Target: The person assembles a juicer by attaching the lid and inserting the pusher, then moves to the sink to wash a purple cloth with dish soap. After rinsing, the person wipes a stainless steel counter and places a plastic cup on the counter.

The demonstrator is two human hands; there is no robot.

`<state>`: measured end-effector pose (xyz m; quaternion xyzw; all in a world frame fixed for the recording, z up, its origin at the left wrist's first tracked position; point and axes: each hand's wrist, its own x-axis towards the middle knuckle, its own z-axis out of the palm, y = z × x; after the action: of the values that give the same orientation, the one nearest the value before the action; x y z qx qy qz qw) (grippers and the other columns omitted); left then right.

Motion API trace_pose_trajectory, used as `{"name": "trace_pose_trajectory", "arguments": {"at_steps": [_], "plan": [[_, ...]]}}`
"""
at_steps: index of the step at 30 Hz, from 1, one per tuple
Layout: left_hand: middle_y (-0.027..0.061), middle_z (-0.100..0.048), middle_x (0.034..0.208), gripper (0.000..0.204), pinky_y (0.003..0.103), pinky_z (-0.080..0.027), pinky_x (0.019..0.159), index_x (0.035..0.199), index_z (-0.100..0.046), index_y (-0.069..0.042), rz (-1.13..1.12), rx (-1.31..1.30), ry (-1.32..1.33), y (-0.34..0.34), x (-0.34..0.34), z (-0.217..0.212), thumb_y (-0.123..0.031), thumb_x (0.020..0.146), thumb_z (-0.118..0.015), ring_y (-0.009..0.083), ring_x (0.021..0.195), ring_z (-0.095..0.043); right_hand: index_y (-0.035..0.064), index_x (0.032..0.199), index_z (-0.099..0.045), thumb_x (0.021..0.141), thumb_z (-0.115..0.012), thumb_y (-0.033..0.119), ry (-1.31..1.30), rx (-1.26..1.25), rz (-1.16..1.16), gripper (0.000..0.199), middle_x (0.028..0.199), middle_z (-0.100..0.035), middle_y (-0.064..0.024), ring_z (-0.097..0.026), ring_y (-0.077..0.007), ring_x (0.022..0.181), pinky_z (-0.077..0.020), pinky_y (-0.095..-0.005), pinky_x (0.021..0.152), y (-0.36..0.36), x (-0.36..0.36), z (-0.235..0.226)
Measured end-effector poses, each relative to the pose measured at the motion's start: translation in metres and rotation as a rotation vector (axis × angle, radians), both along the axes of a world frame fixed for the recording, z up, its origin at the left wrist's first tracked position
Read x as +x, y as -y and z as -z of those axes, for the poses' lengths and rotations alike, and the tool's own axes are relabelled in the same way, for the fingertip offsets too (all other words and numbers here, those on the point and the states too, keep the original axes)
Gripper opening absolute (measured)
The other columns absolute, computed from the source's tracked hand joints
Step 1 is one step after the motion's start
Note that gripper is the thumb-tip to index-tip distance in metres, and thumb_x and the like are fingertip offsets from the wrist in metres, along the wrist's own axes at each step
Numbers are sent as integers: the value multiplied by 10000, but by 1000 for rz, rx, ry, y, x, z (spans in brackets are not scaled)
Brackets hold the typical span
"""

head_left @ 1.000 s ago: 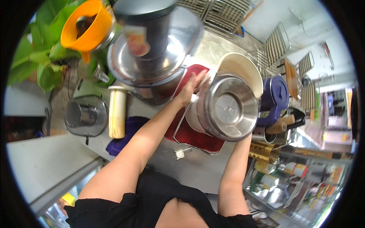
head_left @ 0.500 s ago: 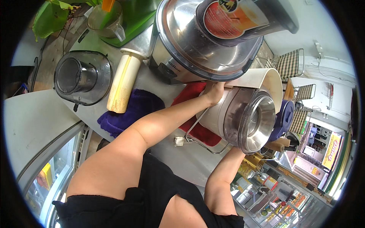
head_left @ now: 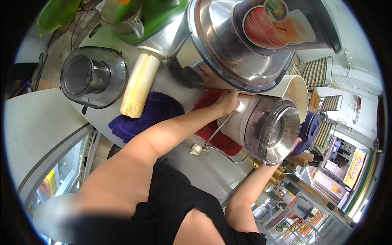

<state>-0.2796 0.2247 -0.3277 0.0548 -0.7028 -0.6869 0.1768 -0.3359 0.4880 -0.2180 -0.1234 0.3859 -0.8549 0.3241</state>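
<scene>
A white juicer base with a steel bowl (head_left: pixel 269 128) lies tilted on its side, the bowl's opening facing right, over a red cloth (head_left: pixel 212 132) on the grey counter (head_left: pixel 204 171). My left hand (head_left: pixel 228 102) grips the white body at its upper left, by a round knob. My right hand (head_left: pixel 297 143) holds the far rim of the bowl; only the fingertips show behind it. A wire latch (head_left: pixel 214 136) and a small white plug (head_left: pixel 196 150) hang from the base.
A big steel juicer (head_left: pixel 241 45) stands just behind. A clear lid (head_left: pixel 92 75), a cream pusher (head_left: pixel 138 85) and a purple cloth (head_left: pixel 151 114) lie to the left. A green tray with a jug (head_left: pixel 122 16) sits at the back, a blue jug (head_left: pixel 308 126) to the right.
The juicer base has tipped from facing up at me to lying on its side, opening to the right. My view has swung closer and leftward; both hands keep their hold.
</scene>
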Motion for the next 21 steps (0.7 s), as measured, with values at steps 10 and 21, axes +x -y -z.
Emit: {"name": "trace_pose_trajectory", "arguments": {"at_steps": [10, 21], "plan": [[248, -471, 1204, 352, 411, -327, 955, 1147, -472, 11, 78, 35, 52, -6, -11, 20, -139, 844, -376, 367, 1137, -428, -15, 1351, -263, 774, -701, 233, -731, 1602, 712, 766, 1359, -327, -199, -308, -255, 1267, -228, -328, 1033, 49, 42, -74], [213, -421, 1286, 461, 379, -297, 987, 1230, -437, 0, 268, -44, 381, 21, -30, -21, -295, 904, -299, 324, 1217, -368, 52, 1380, -225, 626, -758, 240, -1326, 1936, -29, 943, 1391, -281, -204, -282, -327, 1290, -219, -487, 1038, 127, 29, -102]]}}
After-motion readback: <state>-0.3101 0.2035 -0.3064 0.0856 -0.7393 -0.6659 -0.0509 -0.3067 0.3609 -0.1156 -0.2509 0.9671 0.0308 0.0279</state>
